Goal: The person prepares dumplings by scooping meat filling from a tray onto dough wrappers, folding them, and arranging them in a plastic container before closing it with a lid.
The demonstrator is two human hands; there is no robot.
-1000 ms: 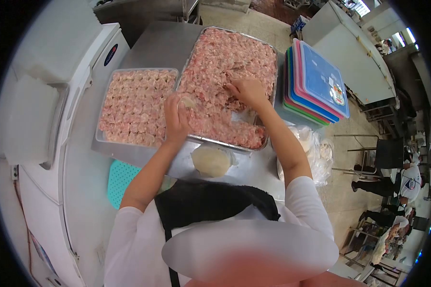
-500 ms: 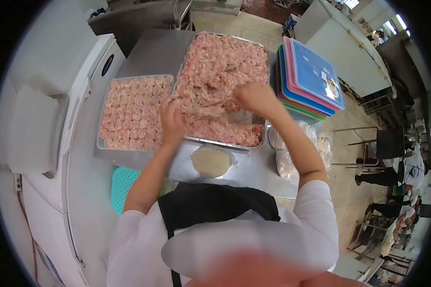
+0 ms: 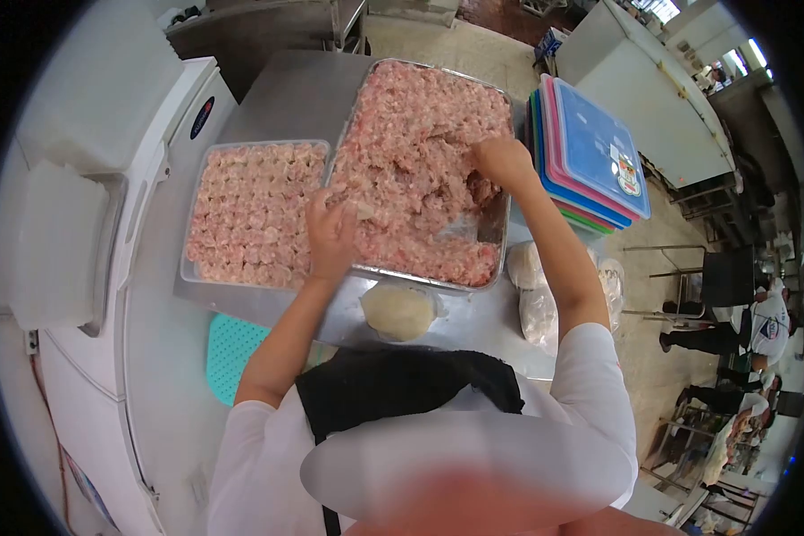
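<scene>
The right hand [image 3: 505, 164] is dipping bunched fingers into the ground meat [image 3: 420, 134], which is filling most of the metal tray [image 3: 427, 282]; whether they are gripping any is unclear. The left hand [image 3: 330, 234], fingers curled, is holding a small pale piece [image 3: 364, 211] near the plastic tray [image 3: 188, 272] of meat portions [image 3: 252, 214]. An oval logo [image 3: 202, 117] and the blue lid's sticker [image 3: 629, 173] are showing lettering too small to read.

Hands over raw minced meat [image 3: 420, 116].
</scene>
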